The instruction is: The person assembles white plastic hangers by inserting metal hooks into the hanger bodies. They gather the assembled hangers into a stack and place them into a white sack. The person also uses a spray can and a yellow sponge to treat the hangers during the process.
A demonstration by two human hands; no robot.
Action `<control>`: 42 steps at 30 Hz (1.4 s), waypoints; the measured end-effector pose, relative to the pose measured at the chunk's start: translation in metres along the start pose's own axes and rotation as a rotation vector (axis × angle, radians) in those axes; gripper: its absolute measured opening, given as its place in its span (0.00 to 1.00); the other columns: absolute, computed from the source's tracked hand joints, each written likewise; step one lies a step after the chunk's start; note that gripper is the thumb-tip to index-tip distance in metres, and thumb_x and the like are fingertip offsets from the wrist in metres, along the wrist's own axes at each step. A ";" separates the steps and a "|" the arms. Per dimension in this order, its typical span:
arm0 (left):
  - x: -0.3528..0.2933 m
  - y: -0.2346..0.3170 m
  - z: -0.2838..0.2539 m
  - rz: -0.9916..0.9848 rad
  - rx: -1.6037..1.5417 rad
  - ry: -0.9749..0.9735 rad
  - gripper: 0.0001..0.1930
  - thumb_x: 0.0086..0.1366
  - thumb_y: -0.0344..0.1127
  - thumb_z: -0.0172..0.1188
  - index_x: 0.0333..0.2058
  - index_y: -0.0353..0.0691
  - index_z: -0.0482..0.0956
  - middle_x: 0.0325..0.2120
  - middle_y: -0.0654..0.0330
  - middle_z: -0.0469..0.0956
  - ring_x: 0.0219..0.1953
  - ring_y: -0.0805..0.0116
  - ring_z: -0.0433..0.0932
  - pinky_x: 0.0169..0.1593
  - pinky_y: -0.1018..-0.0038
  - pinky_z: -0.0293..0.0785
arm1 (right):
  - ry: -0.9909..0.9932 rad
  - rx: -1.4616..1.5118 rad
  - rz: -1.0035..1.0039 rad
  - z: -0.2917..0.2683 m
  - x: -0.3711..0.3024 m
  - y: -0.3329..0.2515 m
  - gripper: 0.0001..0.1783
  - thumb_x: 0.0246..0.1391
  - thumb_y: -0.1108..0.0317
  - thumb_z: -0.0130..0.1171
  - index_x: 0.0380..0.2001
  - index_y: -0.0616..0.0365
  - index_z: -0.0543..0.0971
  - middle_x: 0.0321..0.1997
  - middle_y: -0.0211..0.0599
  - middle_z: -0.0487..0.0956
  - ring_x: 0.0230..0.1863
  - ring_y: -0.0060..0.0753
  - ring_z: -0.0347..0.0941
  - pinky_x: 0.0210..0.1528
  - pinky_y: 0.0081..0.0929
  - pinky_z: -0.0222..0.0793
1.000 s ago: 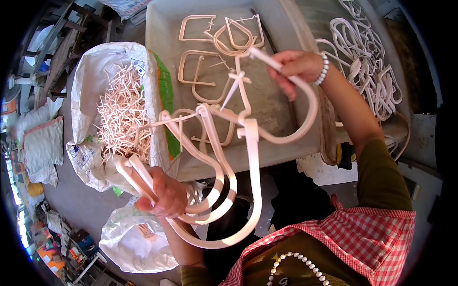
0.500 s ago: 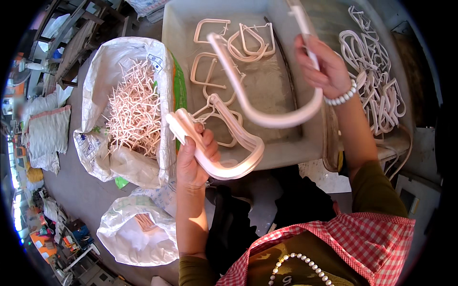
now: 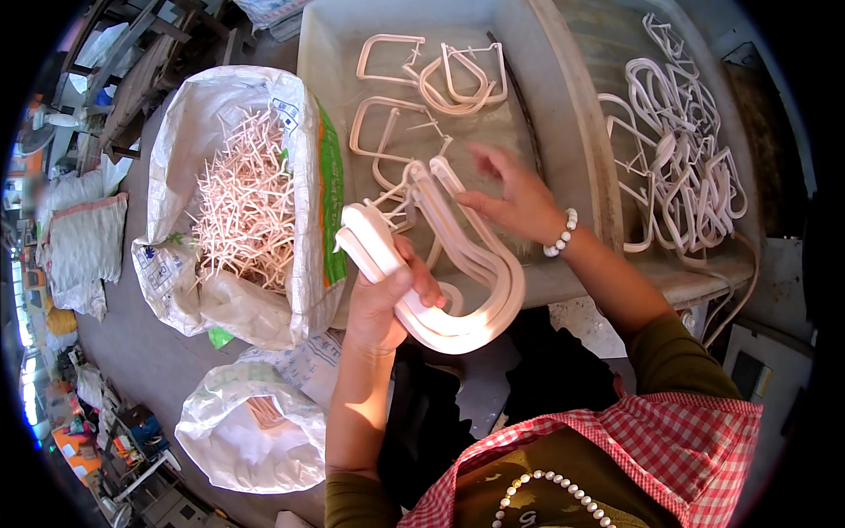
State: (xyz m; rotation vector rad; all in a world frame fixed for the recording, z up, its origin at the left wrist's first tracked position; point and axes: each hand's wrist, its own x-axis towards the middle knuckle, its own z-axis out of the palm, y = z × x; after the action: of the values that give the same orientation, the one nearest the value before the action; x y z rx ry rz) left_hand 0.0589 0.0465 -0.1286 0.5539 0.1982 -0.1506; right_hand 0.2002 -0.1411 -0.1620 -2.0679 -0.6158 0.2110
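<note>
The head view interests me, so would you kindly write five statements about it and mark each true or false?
The left hand holds a bundle of pale pink U-shaped strips. True.
The right hand is clenched in a fist. False: its thumb stands apart from its fingers.
Similar loose strips lie in the grey rectangular tub. True.
A large white woven sack holds short pale pink pieces. True.
That sack stands right of the tub. False: it stands left.
</note>
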 end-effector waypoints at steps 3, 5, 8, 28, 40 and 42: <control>0.001 0.000 0.014 -0.153 0.350 0.072 0.18 0.56 0.35 0.66 0.41 0.38 0.68 0.21 0.58 0.72 0.22 0.67 0.74 0.29 0.68 0.75 | 0.008 -0.160 -0.375 -0.003 0.017 -0.011 0.39 0.43 0.56 0.68 0.56 0.60 0.65 0.49 0.48 0.70 0.50 0.43 0.69 0.60 0.39 0.59; 0.004 -0.004 0.024 -0.325 0.547 0.081 0.16 0.53 0.29 0.67 0.38 0.33 0.71 0.24 0.60 0.76 0.23 0.71 0.77 0.28 0.75 0.74 | 0.047 -0.392 -0.513 0.008 0.023 -0.020 0.30 0.45 0.58 0.65 0.51 0.59 0.70 0.47 0.46 0.72 0.49 0.42 0.70 0.63 0.43 0.55; 0.005 -0.020 0.037 -0.302 0.857 0.086 0.20 0.51 0.32 0.69 0.41 0.32 0.72 0.24 0.62 0.76 0.24 0.73 0.76 0.29 0.76 0.73 | -0.249 -0.682 -0.375 0.035 0.035 -0.032 0.17 0.47 0.61 0.59 0.40 0.56 0.75 0.42 0.41 0.75 0.47 0.39 0.72 0.64 0.48 0.52; -0.061 0.051 0.034 -0.225 0.429 -0.368 0.12 0.49 0.35 0.64 0.28 0.36 0.72 0.25 0.63 0.74 0.21 0.75 0.70 0.24 0.78 0.65 | -0.438 0.355 -0.014 0.054 0.018 0.049 0.26 0.45 0.61 0.66 0.47 0.57 0.73 0.50 0.37 0.73 0.51 0.37 0.69 0.57 0.32 0.64; -0.034 0.068 0.030 -0.040 -0.059 -1.034 0.12 0.53 0.24 0.66 0.33 0.32 0.71 0.21 0.51 0.76 0.19 0.62 0.77 0.22 0.68 0.75 | 0.212 0.159 0.255 0.058 0.059 0.103 0.23 0.63 0.49 0.42 0.26 0.56 0.73 0.20 0.32 0.73 0.24 0.31 0.72 0.28 0.32 0.68; -0.056 0.050 0.004 0.040 -0.063 -0.678 0.14 0.51 0.23 0.67 0.34 0.33 0.71 0.21 0.53 0.75 0.18 0.64 0.75 0.21 0.69 0.74 | 0.472 0.183 0.497 -0.014 0.103 0.188 0.26 0.61 0.45 0.44 0.22 0.57 0.72 0.15 0.34 0.70 0.13 0.32 0.69 0.15 0.34 0.66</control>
State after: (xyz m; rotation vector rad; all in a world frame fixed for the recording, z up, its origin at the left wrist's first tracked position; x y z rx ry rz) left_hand 0.0152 0.0910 -0.0871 0.4178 -0.4655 -0.2832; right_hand 0.3588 -0.1815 -0.3012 -1.9622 0.2025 0.0529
